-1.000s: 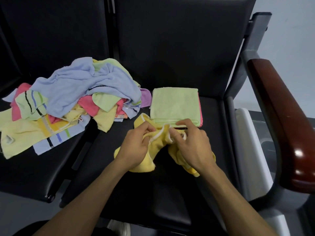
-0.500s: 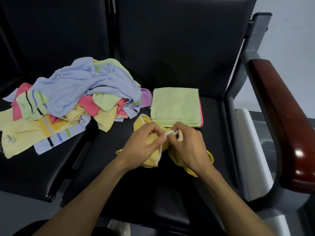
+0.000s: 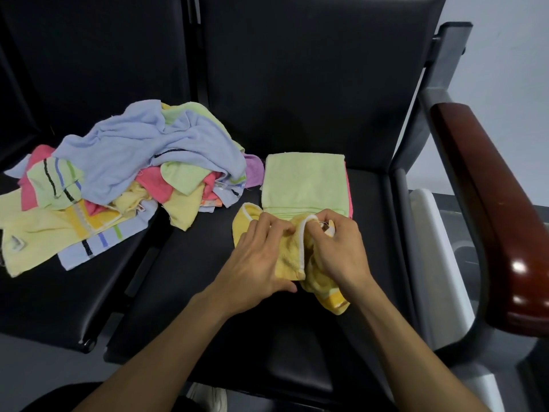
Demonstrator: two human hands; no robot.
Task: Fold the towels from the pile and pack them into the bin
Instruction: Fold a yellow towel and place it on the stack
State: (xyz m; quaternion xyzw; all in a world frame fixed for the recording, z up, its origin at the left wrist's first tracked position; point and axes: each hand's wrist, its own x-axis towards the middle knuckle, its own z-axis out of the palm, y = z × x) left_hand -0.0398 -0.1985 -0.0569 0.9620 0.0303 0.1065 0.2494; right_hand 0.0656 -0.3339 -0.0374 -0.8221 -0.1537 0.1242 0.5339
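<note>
A crumpled yellow towel (image 3: 292, 257) with a white hem lies on the black chair seat (image 3: 267, 337) in front of me. My left hand (image 3: 258, 257) pinches its white edge near the top, fingers curled into the cloth. My right hand (image 3: 338, 248) grips the same hem just to the right, so the two hands almost touch. Behind them lies a folded light-green towel (image 3: 306, 182) on top of a folded pink one whose edge shows at the right. A loose pile of towels (image 3: 124, 173), blue, green, pink and yellow, sits on the left seat. No bin is clearly visible.
A dark red wooden armrest (image 3: 499, 221) on a grey metal frame runs along the right. A white plastic object (image 3: 439, 263) stands between the seat and the armrest. Black chair backs rise behind the seats. A gap separates the two seats.
Both hands have drawn closer together along the yellow towel's white hem and shifted a little away from me, bunching the cloth between them. The pile and the folded towels have not moved.
</note>
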